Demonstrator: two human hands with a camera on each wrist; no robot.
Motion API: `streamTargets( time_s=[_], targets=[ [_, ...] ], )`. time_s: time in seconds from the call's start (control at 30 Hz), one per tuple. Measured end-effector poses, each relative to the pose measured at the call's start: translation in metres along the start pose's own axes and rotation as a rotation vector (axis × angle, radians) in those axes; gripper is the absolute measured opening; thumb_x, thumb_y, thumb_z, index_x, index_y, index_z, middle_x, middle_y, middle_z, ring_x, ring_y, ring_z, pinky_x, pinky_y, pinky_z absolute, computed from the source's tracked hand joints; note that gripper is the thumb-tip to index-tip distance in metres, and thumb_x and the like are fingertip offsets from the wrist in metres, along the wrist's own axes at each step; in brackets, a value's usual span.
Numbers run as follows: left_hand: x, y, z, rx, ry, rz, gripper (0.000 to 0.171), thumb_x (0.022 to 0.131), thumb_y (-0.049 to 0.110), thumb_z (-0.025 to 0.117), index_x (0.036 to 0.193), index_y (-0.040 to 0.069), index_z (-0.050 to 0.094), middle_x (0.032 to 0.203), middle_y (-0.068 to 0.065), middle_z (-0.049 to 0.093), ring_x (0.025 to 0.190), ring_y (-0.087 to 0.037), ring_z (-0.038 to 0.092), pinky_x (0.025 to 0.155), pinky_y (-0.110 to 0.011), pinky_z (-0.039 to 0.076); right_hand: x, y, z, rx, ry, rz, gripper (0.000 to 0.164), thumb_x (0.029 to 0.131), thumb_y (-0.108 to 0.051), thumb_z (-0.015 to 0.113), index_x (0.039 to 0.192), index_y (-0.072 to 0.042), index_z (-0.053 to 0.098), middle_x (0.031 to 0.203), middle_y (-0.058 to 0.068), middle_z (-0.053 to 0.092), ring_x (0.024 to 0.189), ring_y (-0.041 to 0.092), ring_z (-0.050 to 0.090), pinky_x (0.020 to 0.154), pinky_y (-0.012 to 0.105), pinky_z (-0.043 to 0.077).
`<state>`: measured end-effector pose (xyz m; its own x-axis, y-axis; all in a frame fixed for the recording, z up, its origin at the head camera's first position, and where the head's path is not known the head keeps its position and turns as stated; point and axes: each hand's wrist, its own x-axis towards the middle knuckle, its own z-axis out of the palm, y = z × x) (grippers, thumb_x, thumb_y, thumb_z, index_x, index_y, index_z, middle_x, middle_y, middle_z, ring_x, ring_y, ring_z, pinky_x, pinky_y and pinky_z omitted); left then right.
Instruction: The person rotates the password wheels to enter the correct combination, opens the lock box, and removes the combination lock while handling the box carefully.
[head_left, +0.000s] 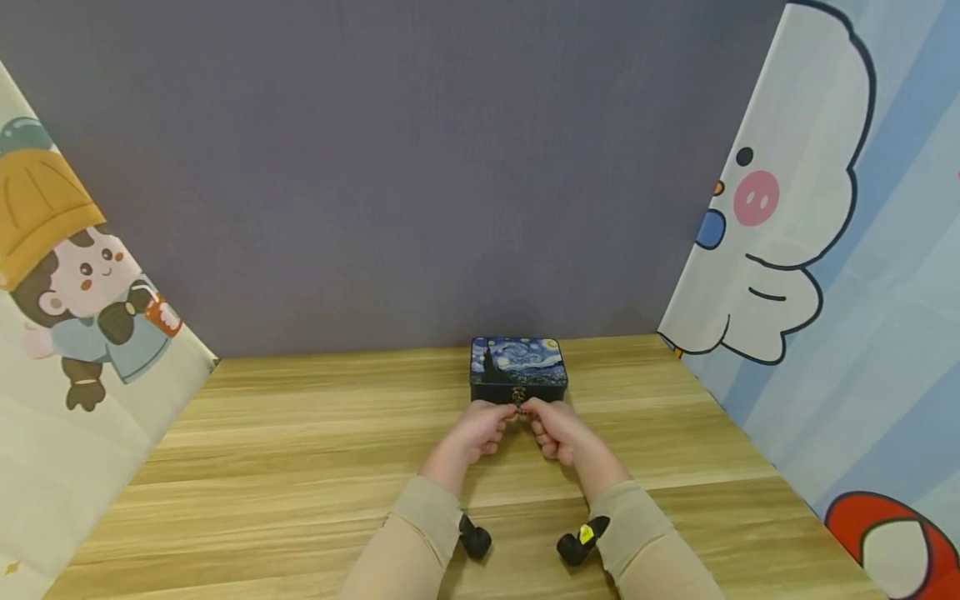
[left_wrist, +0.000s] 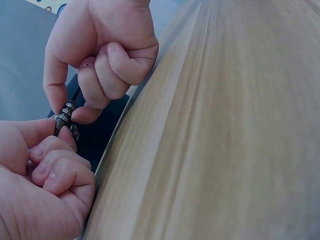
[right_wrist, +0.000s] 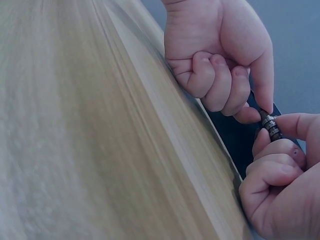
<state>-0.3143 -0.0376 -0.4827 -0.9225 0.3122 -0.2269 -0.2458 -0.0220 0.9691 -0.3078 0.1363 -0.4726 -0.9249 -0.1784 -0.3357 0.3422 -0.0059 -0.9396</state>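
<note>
A small dark box [head_left: 519,360] with a Starry Night picture on its lid stands at the back of the table, lid down, a metal clasp [head_left: 518,393] on its front. At the clasp is a small combination padlock [left_wrist: 64,116] with ridged number rings. My left hand [head_left: 480,428] pinches one end of it between thumb and forefinger, other fingers curled in. From the opposite side my right hand [head_left: 561,430] pinches the other end the same way. Between the fingertips the rings of the padlock [right_wrist: 270,126] show; its shackle is mostly hidden.
The wooden table [head_left: 315,450] runs up to a grey back panel [head_left: 420,175] just behind the box. Printed cartoon sheets flank it at the left [head_left: 97,417] and right [head_left: 795,333]. Black wrist devices [head_left: 474,537] sit at both cuffs.
</note>
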Motion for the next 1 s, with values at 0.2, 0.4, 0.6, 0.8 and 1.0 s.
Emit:
streamTargets(
  time_s=[0.2,0.4,0.6,0.8,1.0],
  targets=[
    [0.0,0.001,0.0,-0.009,-0.003,-0.005,0.027,0.102,0.024,0.059,0.089,0.001,0.059,0.057,0.007,0.031,0.045,-0.007,0.023,0.041,-0.022,0.023,0.0,-0.001,-0.004,0.022,-0.021,0.018,0.029,0.093,-0.029,0.061,0.096,-0.001,0.06,0.056,-0.008,0.03,0.042,0.004,0.022,0.037,0.02,0.019],
    [-0.001,0.002,0.001,-0.016,0.0,-0.003,0.026,0.102,0.024,0.06,0.087,0.003,0.058,0.057,0.007,0.031,0.045,-0.007,0.023,0.041,-0.022,0.022,0.0,-0.002,-0.011,0.026,-0.027,0.035,0.033,0.095,-0.032,0.059,0.103,-0.001,0.059,0.057,-0.009,0.03,0.042,0.005,0.022,0.038,0.02,0.02],
    [-0.001,0.001,0.001,-0.011,0.006,0.006,0.025,0.102,0.025,0.06,0.087,0.004,0.058,0.057,0.008,0.031,0.045,-0.006,0.022,0.041,-0.022,0.021,0.0,-0.003,-0.016,0.044,-0.024,0.038,0.029,0.096,-0.033,0.059,0.098,-0.004,0.058,0.056,-0.01,0.029,0.042,0.004,0.022,0.038,0.02,0.019],
    [0.001,0.0,0.0,-0.019,0.003,-0.012,0.024,0.102,0.022,0.059,0.087,0.003,0.057,0.057,0.007,0.03,0.045,-0.006,0.022,0.04,-0.022,0.021,-0.001,-0.005,-0.018,0.062,-0.021,0.041,0.029,0.094,-0.032,0.062,0.098,-0.003,0.058,0.055,-0.01,0.029,0.042,0.004,0.022,0.038,0.02,0.019],
    [0.002,-0.002,0.0,-0.021,0.003,-0.01,0.024,0.102,0.022,0.058,0.089,0.002,0.058,0.058,0.007,0.031,0.045,-0.006,0.022,0.041,-0.022,0.021,-0.003,-0.006,-0.016,0.057,-0.017,0.039,0.025,0.092,-0.031,0.065,0.09,-0.008,0.058,0.056,-0.009,0.03,0.042,0.004,0.022,0.039,0.02,0.019]
  ],
)
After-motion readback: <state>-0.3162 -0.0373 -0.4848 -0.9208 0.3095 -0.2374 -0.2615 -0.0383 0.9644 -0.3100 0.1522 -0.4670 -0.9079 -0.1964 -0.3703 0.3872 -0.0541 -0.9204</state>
